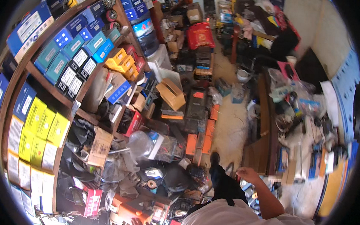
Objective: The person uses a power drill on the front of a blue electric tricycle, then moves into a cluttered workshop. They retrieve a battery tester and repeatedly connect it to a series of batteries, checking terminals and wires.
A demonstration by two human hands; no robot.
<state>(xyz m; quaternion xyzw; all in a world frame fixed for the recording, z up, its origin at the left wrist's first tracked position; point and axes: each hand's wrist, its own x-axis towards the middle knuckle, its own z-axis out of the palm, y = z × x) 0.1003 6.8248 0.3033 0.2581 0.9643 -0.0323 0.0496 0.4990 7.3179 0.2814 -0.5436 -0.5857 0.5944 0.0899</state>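
At the bottom edge, my left hand shows only in part. Its fingers are spread beside an orange box-like thing with a small round yellow-orange piece on top; whether they touch cannot be made out. My right hand hangs by my right leg, its fingers loosely bent and nothing visible in them. Behind that hand stands a brown cabinet side. My dark shoe rests on the narrow floor strip.
A wooden shelf on the left holds yellow boxes, teal boxes and blue ones. Orange boxes line the floor path. An open cardboard box sits among clutter. The right-hand bench is heaped with parts.
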